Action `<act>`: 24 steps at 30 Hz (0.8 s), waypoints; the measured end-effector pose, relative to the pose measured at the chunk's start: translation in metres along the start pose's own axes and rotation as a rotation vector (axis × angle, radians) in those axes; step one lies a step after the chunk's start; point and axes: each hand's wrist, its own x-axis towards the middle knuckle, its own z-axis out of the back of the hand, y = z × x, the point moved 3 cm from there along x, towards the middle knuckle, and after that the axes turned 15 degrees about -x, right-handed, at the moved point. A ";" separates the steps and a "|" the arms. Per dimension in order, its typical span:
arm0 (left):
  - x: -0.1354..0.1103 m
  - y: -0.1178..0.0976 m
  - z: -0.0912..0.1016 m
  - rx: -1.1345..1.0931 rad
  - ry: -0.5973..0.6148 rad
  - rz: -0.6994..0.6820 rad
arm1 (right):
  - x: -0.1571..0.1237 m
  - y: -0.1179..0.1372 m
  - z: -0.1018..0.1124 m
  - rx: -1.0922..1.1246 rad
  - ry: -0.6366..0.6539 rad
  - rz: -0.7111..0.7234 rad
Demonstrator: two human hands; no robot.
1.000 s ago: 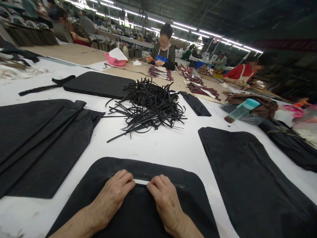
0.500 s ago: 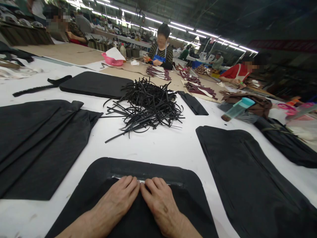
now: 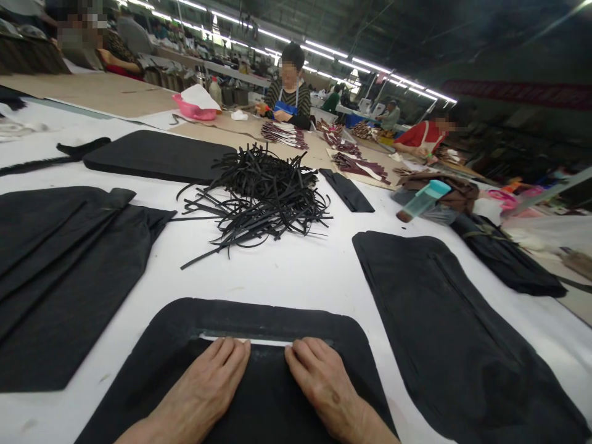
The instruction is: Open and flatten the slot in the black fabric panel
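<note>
In front of me a black fabric panel (image 3: 272,401) with rounded corners lies on the white table. Near its top a long narrow slot (image 3: 268,341) shows a white strip. My left hand (image 3: 210,376) has its curled fingers pressed together on the slot's lower edge, toward the left end. On the same edge, toward the right end, my right hand (image 3: 319,379) grips with bent fingers. A gap of bare black edge separates the two hands. Both thumbs are largely hidden.
A heap of black strips (image 3: 268,197) lies beyond the panel. Black fabric pieces lie left (image 3: 74,277) and right (image 3: 444,308); a thick black stack (image 3: 157,154) is behind. A teal-lidded bottle (image 3: 423,200) lies at the right. A co-worker (image 3: 291,92) sits across the table.
My hands have moved apart along the slot's edge, uncovering more of the white strip between them. The whole view has shifted slightly, with background things now farther left.
</note>
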 end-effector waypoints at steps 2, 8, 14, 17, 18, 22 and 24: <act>0.002 -0.004 -0.001 0.019 0.003 0.039 | -0.006 -0.002 0.000 -0.010 0.007 -0.001; 0.002 -0.010 0.001 0.029 0.036 0.077 | -0.025 -0.014 0.001 -0.028 0.040 -0.029; -0.001 -0.009 0.007 0.094 0.045 0.022 | -0.050 -0.024 0.005 -0.085 -0.021 -0.069; 0.000 -0.006 0.012 0.149 0.035 -0.007 | -0.053 -0.026 0.002 -0.109 -0.001 -0.104; 0.002 -0.004 0.014 0.164 0.035 -0.005 | -0.051 -0.026 0.001 -0.115 0.010 -0.115; 0.008 0.004 0.027 0.175 0.009 0.057 | -0.036 -0.029 -0.006 -0.138 0.037 -0.144; 0.009 0.007 0.032 0.141 -0.006 0.125 | -0.031 -0.030 -0.007 -0.141 0.039 -0.134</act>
